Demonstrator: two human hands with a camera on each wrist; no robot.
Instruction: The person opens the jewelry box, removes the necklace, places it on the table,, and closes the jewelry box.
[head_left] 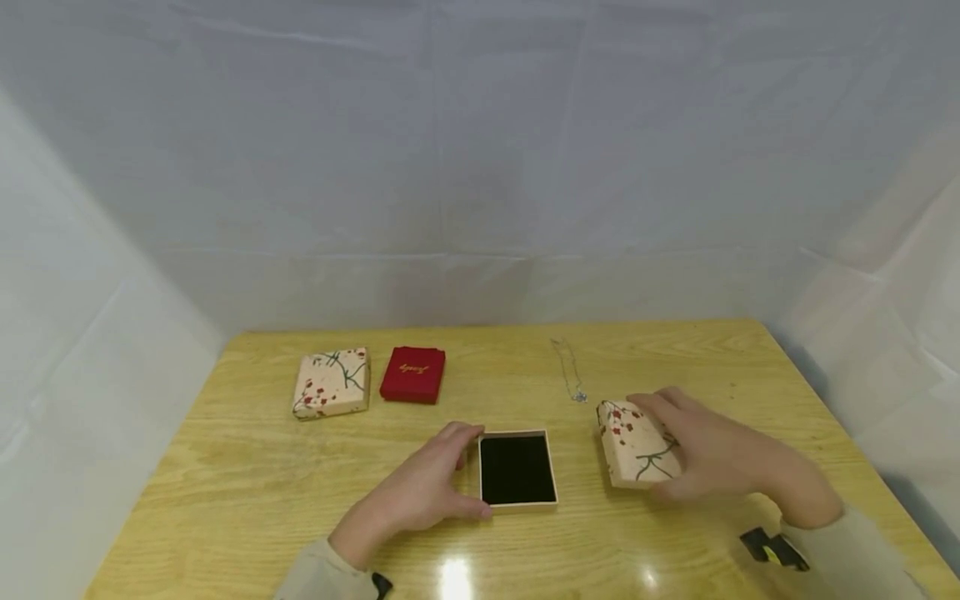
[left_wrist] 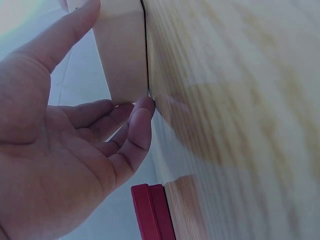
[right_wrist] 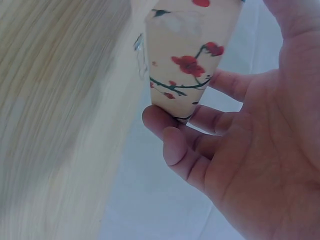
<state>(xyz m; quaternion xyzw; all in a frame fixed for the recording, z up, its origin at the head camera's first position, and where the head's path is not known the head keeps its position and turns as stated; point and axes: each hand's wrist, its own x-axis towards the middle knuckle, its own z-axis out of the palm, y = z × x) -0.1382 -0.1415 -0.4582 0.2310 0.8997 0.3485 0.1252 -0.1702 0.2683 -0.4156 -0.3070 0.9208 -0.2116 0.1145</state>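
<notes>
My left hand (head_left: 427,487) holds an open box base (head_left: 517,508) with a black inside, thumb at its near edge and fingers at its far edge. The left wrist view shows the plain side of this base (left_wrist: 122,55) standing on the table. On the right, my right hand (head_left: 708,450) grips a cream box lid (head_left: 630,450) printed with red blossoms and green branches, thumb and fingers on opposite sides. In the right wrist view this lid (right_wrist: 175,65) appears tilted and seems raised off the wood. Its underside is hidden.
Behind the base lies a thin silver necklace (head_left: 580,397) with a blue flower-like pendant. A red box (head_left: 414,375) with gold lettering sits at the back left, beside another blossom-patterned box (head_left: 332,383). White sheeting (head_left: 480,167) surrounds the wooden table (head_left: 247,500).
</notes>
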